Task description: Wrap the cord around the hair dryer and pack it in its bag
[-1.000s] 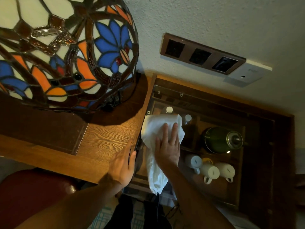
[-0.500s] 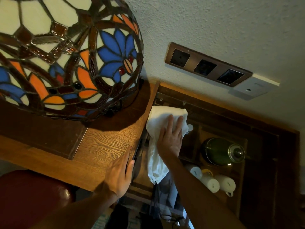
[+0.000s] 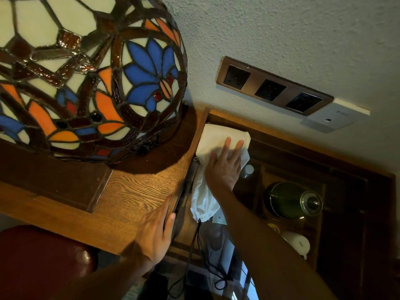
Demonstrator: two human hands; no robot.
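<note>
Right hand [image 3: 225,167] lies flat on white bag [image 3: 218,139]; left hand [image 3: 154,232], fingers extended, rests at desk edge [image 3: 184,176].

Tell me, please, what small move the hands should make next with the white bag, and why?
Probably lift the right hand off: the white drawstring bag already lies flat on the glass top against the back corner, its neck cinched and black cord trailing. The left hand only rests on the wooden desk edge, so nothing else seems to need holding.

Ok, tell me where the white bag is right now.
In the head view, the white bag lies just right of the wooden desk, under the right hand, below the wall sockets.
</note>
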